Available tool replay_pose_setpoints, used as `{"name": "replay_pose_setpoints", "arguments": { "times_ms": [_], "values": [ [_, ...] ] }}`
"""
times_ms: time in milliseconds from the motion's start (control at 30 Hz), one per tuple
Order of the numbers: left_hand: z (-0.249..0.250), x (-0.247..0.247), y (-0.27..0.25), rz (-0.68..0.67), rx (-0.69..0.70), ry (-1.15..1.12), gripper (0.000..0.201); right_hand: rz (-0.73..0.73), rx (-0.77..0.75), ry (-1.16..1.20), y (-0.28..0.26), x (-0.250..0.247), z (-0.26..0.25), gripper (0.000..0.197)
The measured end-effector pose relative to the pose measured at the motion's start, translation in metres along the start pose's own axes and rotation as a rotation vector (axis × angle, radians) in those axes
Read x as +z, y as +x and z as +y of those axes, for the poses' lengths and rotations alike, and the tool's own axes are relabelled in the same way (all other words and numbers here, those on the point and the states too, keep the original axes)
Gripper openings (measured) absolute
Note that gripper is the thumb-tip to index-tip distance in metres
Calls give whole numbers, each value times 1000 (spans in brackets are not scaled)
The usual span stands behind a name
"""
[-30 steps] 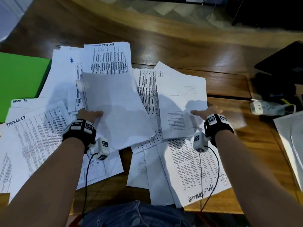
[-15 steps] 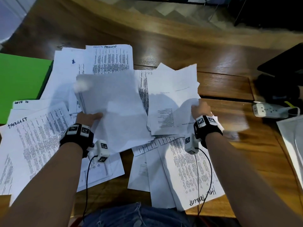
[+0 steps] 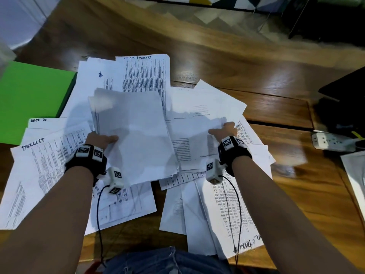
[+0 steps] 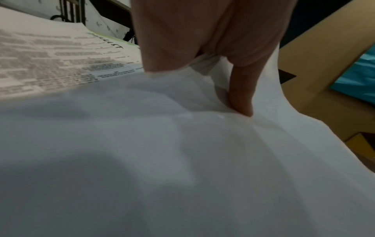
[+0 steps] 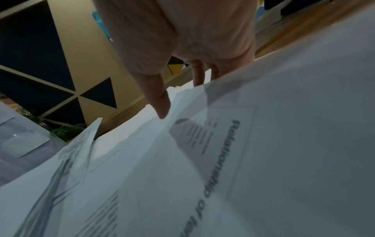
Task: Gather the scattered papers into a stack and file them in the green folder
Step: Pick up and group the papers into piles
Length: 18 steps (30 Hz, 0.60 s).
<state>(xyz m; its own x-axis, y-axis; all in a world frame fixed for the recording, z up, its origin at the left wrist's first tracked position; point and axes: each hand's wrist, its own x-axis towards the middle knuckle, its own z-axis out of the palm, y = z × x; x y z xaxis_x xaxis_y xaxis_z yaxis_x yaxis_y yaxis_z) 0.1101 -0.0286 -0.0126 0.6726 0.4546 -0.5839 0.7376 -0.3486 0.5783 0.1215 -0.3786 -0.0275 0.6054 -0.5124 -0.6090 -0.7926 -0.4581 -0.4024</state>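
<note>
The right hand [image 3: 224,130] has swung its sheet [image 3: 199,123] leftward; both grips hold papers, the left hand's [image 3: 99,139] stack [image 3: 134,135] lengthwise away.

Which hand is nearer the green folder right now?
Left. The left hand grips a bundle of sheets just right of the green folder; the right hand holds other papers farther right, beyond that bundle.

Both hands [image 3: 224,131] pinching, arms outstretched
</note>
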Motion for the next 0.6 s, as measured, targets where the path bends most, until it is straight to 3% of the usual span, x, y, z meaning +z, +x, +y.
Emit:
{"name": "replay_pose_setpoints", "arguments": {
  "times_ms": [100, 200, 300, 467, 600],
  "values": [
    [-2, 4, 2, -4, 0, 31, 64, -12, 9, -8, -3, 1, -2, 71],
    [-6, 10, 3, -9, 13, 56, 61, -3, -85, -75, -5, 3, -2, 45],
    [-7, 13, 3, -22, 5, 31, 60, 5, -160, -61, -7, -2, -2, 34],
    [-9, 15, -2, -94, -21, 14, 72, 176, -164, 46, -5, -49, 10, 32],
    [-12, 29, -12, -141, 4, 91, 69, 327, -104, 153, -2, -98, 37, 31]
  ]
}}
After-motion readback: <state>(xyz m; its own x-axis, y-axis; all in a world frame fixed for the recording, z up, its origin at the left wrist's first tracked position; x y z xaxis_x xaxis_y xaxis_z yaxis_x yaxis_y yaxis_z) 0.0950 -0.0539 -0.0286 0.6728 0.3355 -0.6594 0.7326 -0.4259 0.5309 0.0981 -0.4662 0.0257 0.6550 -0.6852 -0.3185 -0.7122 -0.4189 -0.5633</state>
